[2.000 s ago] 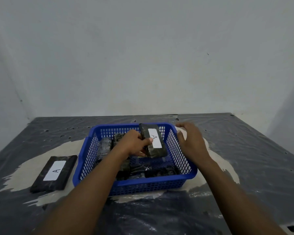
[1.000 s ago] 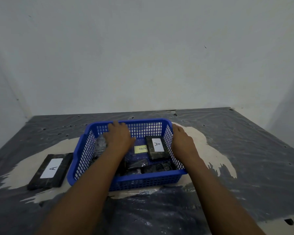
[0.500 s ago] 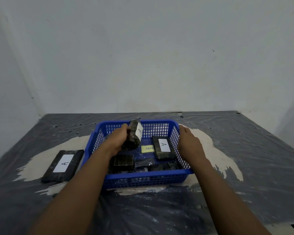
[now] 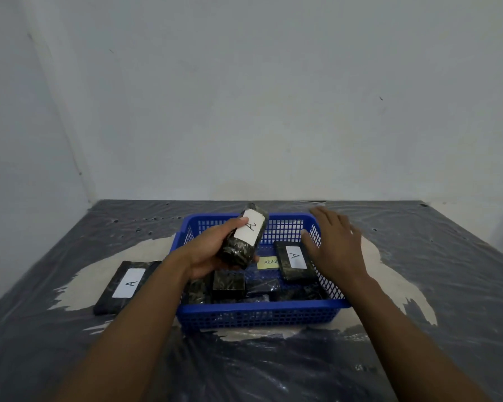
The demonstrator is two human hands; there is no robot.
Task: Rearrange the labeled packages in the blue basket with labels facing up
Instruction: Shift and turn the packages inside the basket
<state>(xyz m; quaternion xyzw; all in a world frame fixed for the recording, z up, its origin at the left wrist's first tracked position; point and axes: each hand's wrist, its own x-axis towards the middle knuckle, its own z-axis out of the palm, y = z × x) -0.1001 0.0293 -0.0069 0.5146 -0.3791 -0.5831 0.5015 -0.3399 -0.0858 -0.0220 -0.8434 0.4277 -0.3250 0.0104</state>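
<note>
A blue mesh basket stands on the table in front of me. My left hand grips a dark wrapped package above the basket's left half, its white "A" label turned towards me. My right hand hovers with fingers spread over the basket's right rim, holding nothing. Inside, along the right wall, a second package lies with its "A" label up. Several dark packages without visible labels fill the near part. A yellow note lies on the basket floor.
Another dark package with an "A" label up lies on the table left of the basket. The table is covered in wrinkled dark plastic sheet with pale patches. A white wall rises behind the table's far edge.
My left hand put one labelled package down on the right side of the basket, then took another from the left side, lifted it and turned its label towards me. My right hand opened and rose off the rim.
</note>
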